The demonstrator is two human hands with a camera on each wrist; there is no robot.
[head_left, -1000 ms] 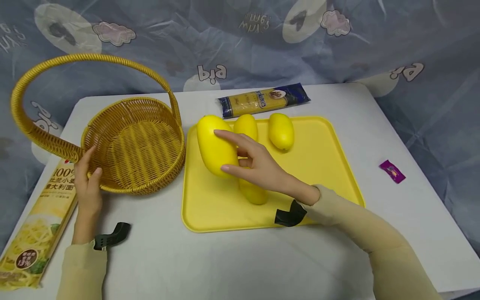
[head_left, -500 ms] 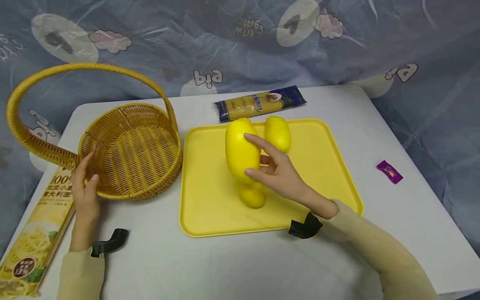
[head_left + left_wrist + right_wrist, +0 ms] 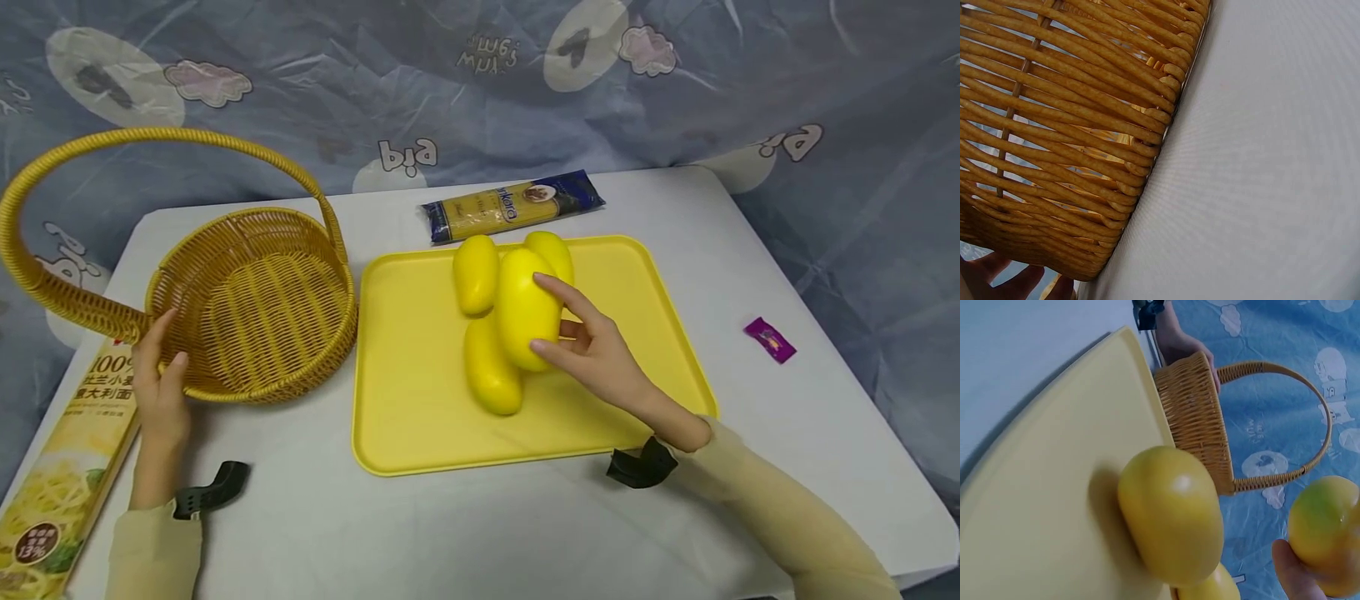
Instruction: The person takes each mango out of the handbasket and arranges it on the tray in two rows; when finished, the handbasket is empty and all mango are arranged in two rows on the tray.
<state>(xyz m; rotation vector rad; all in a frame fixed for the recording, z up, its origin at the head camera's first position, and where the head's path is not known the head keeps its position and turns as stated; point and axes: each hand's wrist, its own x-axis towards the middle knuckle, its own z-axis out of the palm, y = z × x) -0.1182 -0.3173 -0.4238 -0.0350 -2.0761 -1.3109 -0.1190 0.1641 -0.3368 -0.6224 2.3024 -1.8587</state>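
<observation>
My right hand [image 3: 600,358] pinches a large yellow mango [image 3: 525,308] between thumb and fingers, above the yellow tray [image 3: 412,433]. The right wrist view shows a greenish patch on that held mango [image 3: 1329,531]. Three more mangoes rest on the tray: one at the back left [image 3: 476,275], one nearer the front [image 3: 491,367], and one at the back [image 3: 550,250], partly covered by the held one. My left hand [image 3: 161,400] grips the near left rim of the wicker basket [image 3: 315,371], which has a tall arched handle and a bare slatted bottom.
Behind the tray lies a blue-and-yellow pasta packet [image 3: 510,207]. A long pasta package [image 3: 67,475] stretches along the table's left side, partly under the left hand and basket. On the right is a small purple wrapped sweet [image 3: 770,340]. A patterned cloth [image 3: 315,92] hangs behind.
My right hand has carried the mango rightward over the tray, from near the basket side to its middle. The left hand keeps its grip on the basket. The head view has shifted slightly.
</observation>
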